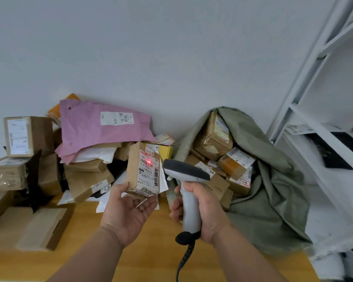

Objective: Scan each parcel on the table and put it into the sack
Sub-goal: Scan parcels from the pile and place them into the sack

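My left hand (126,212) holds a small brown cardboard parcel (143,169) upright by its bottom edge, label facing me. A red scanner dot glows on that label. My right hand (204,210) grips the handle of a grey barcode scanner (186,180), its dark head aimed left at the parcel from just beside it. A coiled black cable hangs from the handle. To the right sits the open olive-green sack (273,180) with several boxed parcels inside. A heap of parcels covers the left of the wooden table (151,251), topped by a pink mailer bag (102,127).
Brown boxes (27,137) stack at the far left, and a flat carton (29,226) lies near the table's front left. A white metal shelf (324,119) holding bagged parcels stands at the right. A grey wall closes off the back.
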The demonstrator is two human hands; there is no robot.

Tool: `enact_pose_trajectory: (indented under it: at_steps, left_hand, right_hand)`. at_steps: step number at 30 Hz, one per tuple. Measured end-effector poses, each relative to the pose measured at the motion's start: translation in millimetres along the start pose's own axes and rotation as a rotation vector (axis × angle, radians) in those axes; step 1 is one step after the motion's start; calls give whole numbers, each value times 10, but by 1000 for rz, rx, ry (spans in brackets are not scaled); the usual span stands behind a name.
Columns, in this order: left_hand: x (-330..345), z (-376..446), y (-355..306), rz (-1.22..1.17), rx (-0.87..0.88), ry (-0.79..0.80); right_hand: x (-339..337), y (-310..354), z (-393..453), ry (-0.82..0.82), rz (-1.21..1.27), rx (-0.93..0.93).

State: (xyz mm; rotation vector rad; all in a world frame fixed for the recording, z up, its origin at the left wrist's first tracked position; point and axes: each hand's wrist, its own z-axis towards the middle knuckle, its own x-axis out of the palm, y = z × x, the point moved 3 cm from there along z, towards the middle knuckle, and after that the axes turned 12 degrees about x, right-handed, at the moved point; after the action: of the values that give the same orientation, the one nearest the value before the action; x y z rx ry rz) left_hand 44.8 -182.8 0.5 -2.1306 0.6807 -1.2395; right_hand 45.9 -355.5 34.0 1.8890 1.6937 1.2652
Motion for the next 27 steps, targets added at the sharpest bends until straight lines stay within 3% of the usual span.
enact_pose_trajectory:
  at_steps: [17,27]
  left_hand:
    - [71,198,-30,48,-99,143]
    - [500,259,284,334,-160,279]
  right_hand:
    - [-16,-108,26,-156,59,-35]
    - [-481,-160,115,-420,201,-153]
